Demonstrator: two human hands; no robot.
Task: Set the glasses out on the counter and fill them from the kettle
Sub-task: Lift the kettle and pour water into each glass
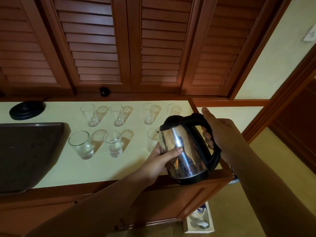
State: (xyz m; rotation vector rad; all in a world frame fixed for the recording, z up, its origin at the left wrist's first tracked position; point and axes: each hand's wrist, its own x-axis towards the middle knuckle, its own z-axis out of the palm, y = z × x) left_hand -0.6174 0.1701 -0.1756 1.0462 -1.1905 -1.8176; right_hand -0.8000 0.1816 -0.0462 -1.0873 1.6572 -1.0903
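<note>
The right hand is wrapped in a closed grip around the black handle of the steel kettle, thumb lying along the top. The left hand is pressed against the kettle's polished side, fingers partly curled, thumb across the metal. The kettle is held over the surface's right front corner, its long axis tilted, lid and spout leaning toward the left and the back, base toward the front edge. Its spout is just beside a glass, which it partly hides. Two more front-row glasses hold some water. Four glasses stand along the back edge, of which the leftmost is near the black kettle base. A dark tray fills the left front corner of the surface.
</note>
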